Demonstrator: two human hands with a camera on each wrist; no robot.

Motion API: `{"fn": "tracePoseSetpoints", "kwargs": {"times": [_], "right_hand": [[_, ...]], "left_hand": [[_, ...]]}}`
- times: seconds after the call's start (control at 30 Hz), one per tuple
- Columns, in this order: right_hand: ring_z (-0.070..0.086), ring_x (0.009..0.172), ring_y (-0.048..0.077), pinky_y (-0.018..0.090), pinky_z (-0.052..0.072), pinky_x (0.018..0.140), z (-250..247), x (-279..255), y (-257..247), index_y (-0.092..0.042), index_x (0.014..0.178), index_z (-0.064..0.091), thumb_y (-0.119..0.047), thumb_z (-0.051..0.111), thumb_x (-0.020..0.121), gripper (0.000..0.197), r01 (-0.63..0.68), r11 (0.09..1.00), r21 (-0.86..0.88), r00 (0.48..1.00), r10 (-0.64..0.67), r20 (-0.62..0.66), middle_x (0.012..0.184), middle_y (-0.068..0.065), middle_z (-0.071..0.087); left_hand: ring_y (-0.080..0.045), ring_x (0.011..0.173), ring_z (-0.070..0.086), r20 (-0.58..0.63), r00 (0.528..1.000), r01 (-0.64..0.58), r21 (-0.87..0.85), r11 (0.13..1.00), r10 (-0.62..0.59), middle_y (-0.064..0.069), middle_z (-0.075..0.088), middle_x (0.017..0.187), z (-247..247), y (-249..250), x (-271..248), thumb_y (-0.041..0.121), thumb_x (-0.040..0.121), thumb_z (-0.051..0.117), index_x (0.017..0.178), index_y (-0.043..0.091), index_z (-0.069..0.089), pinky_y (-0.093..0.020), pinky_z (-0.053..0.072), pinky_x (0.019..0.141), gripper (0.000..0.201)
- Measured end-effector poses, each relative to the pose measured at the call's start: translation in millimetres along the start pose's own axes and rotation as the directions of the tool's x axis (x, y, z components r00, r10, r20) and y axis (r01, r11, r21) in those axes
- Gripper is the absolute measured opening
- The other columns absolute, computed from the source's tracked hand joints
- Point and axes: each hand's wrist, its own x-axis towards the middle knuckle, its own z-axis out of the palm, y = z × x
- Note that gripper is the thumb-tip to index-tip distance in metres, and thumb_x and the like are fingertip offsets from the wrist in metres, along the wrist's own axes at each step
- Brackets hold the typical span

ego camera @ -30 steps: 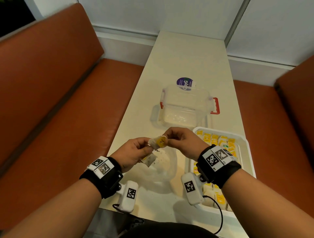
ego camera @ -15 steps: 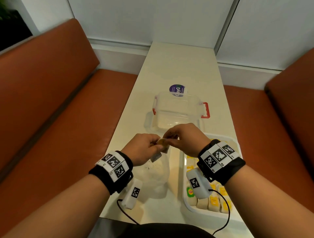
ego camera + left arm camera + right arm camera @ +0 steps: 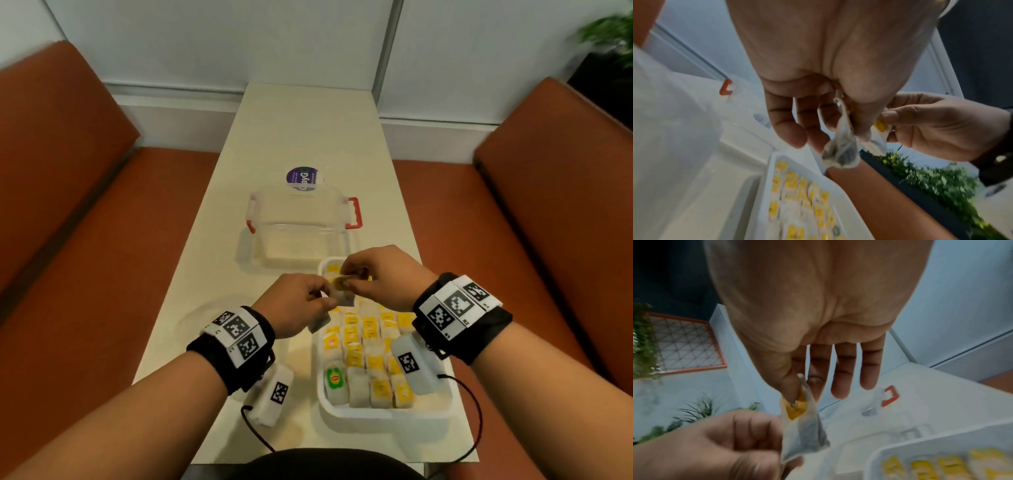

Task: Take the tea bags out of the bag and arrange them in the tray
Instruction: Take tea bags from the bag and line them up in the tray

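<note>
Even indoor light falls from above, leaving soft shadows on the pale table (image 3: 301,137) beneath the clear box (image 3: 301,226) and the wrists. The head view bows at its edges and smears the plant (image 3: 613,31) top right. Both wrist views are soft and motion-blurred, the tray (image 3: 941,449) and fingers (image 3: 846,369) streaky, the walls bluish.

Tray (image 3: 383,413) packed — clear box (image 3: 301,236) blocks beyond.

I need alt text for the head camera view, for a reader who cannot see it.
Both hands, left hand and right hand, pinch tea bags above a white tray filled with rows of yellow-tagged bags. An empty clear container stands behind.
</note>
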Motion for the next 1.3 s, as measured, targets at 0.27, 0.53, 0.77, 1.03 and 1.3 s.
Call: {"fn": "tracePoseSetpoints", "kwargs": {"times": [0.27,0.53,0.77,1.03,1.3], "right_hand": [[0.059,0.081,0.016,0.027,0.047,0.068,5.7,-33.8,98.7,-0.025,0.096,0.065,-0.034,0.056,0.089,0.015,-0.248,0.928,-0.28,0.933,0.306,0.19,0.091,-0.004,0.067],[0.055,0.073,0.018,0.024,0.039,0.056,38.8,-42.4,128.6,-0.031,0.082,0.058,-0.033,0.055,0.086,0.005,-0.218,0.878,-0.426,0.823,0.4,0.403,0.073,-0.01,0.054],[0.062,0.094,0.022,0.028,0.042,0.071,66.4,-23.1,125.4,-0.025,0.111,0.067,-0.027,0.055,0.091,0.023,-0.068,0.778,-0.625,0.734,0.463,0.497,0.104,0.0,0.065],[0.057,0.094,0.022,0.032,0.034,0.077,68.9,-12.5,132.6,-0.022,0.083,0.048,-0.017,0.054,0.09,0.01,-0.081,0.679,-0.73,0.787,0.493,0.371,0.088,0.001,0.056],[0.058,0.101,0.021,0.032,0.033,0.084,71.5,-9.7,133.8,-0.024,0.09,0.05,-0.019,0.053,0.091,0.006,-0.111,0.701,-0.705,0.81,0.475,0.345,0.104,-0.001,0.063]], "left_hand": [[-0.014,0.084,0.061,0.174,0.961,0.14,0.357,0.924,-0.214,0.001,0.068,0.099,57.6,-22.6,27.6,0.034,0.092,0.059,0.108,0.022,0.066,-0.025,0.046,0.073,0.02],[-0.014,0.087,0.059,0.166,0.942,0.207,0.404,0.891,-0.293,0.001,0.063,0.103,69.5,-35.0,35.3,0.034,0.092,0.059,0.111,0.024,0.065,-0.024,0.046,0.075,0.022],[-0.014,0.088,0.057,0.138,0.945,0.215,0.418,0.882,-0.296,0.0,0.066,0.109,69.5,-36.0,36.0,0.036,0.093,0.058,0.111,0.024,0.065,-0.026,0.047,0.079,0.023],[-0.014,0.09,0.056,0.13,0.942,0.235,0.404,0.884,-0.31,-0.001,0.065,0.111,71.5,-35.1,35.0,0.035,0.093,0.059,0.112,0.024,0.065,-0.027,0.047,0.082,0.023],[-0.016,0.094,0.06,0.134,0.941,0.237,0.398,0.886,-0.312,0.0,0.065,0.111,70.5,-33.6,35.9,0.036,0.093,0.058,0.114,0.025,0.065,-0.028,0.048,0.083,0.024]]}}
